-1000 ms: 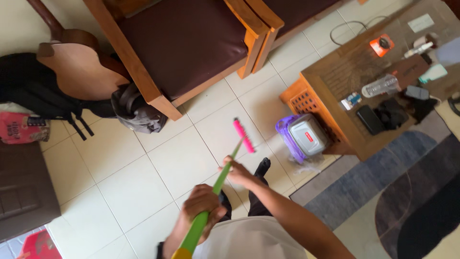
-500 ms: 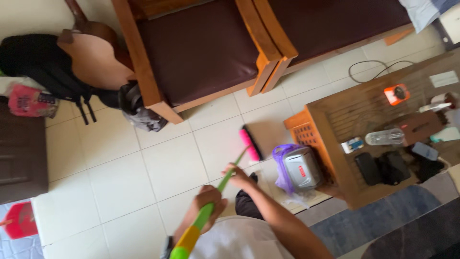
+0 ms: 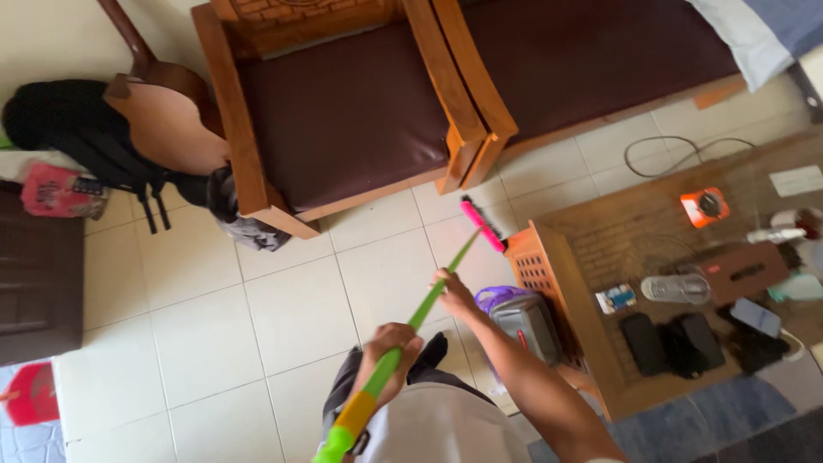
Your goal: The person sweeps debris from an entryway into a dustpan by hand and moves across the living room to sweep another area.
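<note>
Left hand (image 3: 387, 353) and right hand (image 3: 454, 296), 2 in all, both grip 1 green broom handle (image 3: 429, 304) with 1 pink brush head (image 3: 483, 224).

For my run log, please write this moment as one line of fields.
left hand: holds green broom handle low | right hand: holds it higher | pink broom head: on tile floor between wooden armchair and wooden table

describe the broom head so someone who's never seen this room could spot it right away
Start at the big wooden sofa with dark brown cushions, then drop to the pale tiled floor between its front leg and the corner of the wooden coffee table. The broom head lies there at the end of a green pole. It alone is bright pink with dark bristles.
</note>
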